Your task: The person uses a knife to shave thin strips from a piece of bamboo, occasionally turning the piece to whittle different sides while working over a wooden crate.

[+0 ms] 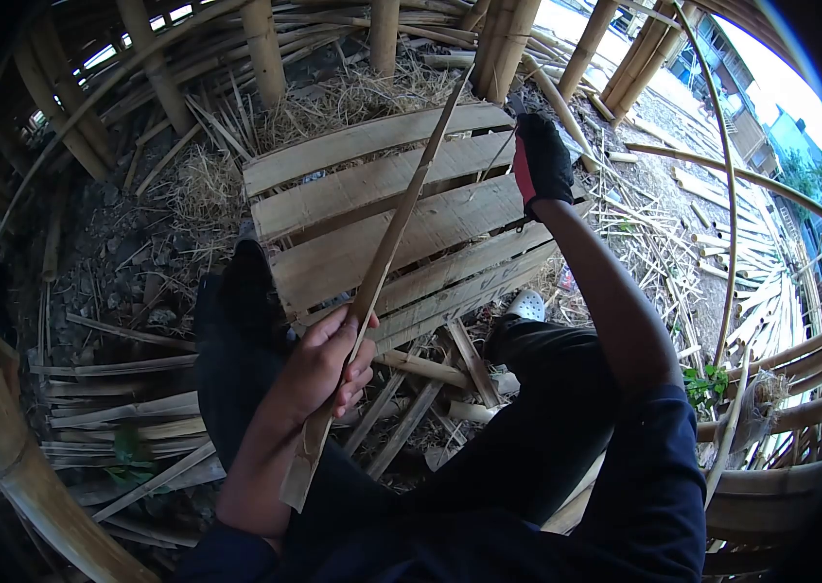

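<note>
My left hand is bare and grips a long split bamboo strip near its lower end. The strip runs diagonally up and to the right over a wooden pallet. My right hand wears a black and red glove and reaches out toward the far upper part of the strip, near a thin sliver. Its fingers look curled, but what they hold is hidden. My legs in dark trousers stretch forward, with a white shoe beside the pallet.
Bamboo poles stand upright behind the pallet. Split bamboo slats and scraps lie on the ground to the left and under my legs. Dry straw covers the dirt. Curved bamboo strips arc on the right.
</note>
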The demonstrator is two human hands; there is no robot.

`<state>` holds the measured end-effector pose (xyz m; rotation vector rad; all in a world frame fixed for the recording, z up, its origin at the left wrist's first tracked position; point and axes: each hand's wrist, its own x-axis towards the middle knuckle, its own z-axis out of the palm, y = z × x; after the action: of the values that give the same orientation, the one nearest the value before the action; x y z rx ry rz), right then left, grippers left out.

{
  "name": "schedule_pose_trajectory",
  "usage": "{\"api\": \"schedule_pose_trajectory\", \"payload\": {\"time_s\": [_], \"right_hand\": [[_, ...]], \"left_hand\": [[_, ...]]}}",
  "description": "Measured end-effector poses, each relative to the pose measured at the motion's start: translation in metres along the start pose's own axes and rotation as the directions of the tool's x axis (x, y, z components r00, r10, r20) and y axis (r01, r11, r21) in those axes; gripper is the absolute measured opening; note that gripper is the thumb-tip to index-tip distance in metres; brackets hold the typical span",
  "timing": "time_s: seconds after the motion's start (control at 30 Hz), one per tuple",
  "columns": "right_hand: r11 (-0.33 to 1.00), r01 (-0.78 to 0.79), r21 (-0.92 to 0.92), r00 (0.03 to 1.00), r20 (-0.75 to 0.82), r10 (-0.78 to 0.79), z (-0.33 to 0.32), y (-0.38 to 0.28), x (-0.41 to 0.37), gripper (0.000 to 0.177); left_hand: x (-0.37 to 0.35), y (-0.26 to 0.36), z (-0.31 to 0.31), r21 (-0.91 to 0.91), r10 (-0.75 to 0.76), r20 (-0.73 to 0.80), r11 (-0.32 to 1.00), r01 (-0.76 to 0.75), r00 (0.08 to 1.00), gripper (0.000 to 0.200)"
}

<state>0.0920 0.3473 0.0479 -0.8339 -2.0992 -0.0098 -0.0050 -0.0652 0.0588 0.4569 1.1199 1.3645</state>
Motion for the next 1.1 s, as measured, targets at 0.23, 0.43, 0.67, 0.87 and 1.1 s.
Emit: {"api": "schedule_pose_trajectory", "payload": {"time_s": [0.23, 0.43, 0.67, 0.87, 1.1], "right_hand": [[0.997, -0.062, 0.056, 0.993, -0.097, 0.067, 0.001, -0.005, 0.005, 0.022], [1.000, -0.017, -0.025, 0.993, -0.118, 0.014, 0.005, 0.004, 0.009, 0.020], [0.882, -0.263, 0.391, 0.856, 0.516, 0.026, -0.004, -0.004, 0.002, 0.023], [0.598, -0.694, 0.401, 0.496, 0.868, -0.006, -0.033, -0.032, -0.011, 0.027], [0.320, -0.809, 0.493, 0.485, 0.867, -0.111, -0.001, -0.020, -0.018, 0.046]], "left_hand": [[0.001, 0.000, 0.003, 0.008, -0.004, 0.004, 1.000, 0.004, 1.000, 0.022], [0.002, -0.001, 0.001, -0.011, -0.013, 0.000, 1.000, 0.013, 1.000, 0.022], [0.000, -0.001, 0.000, -0.009, 0.006, -0.003, 1.000, -0.006, 1.000, 0.021], [0.002, -0.002, -0.002, -0.016, 0.017, -0.016, 1.000, -0.017, 1.000, 0.021], [0.003, -0.004, -0.005, -0.049, 0.033, -0.023, 0.998, -0.034, 0.999, 0.023]]}}
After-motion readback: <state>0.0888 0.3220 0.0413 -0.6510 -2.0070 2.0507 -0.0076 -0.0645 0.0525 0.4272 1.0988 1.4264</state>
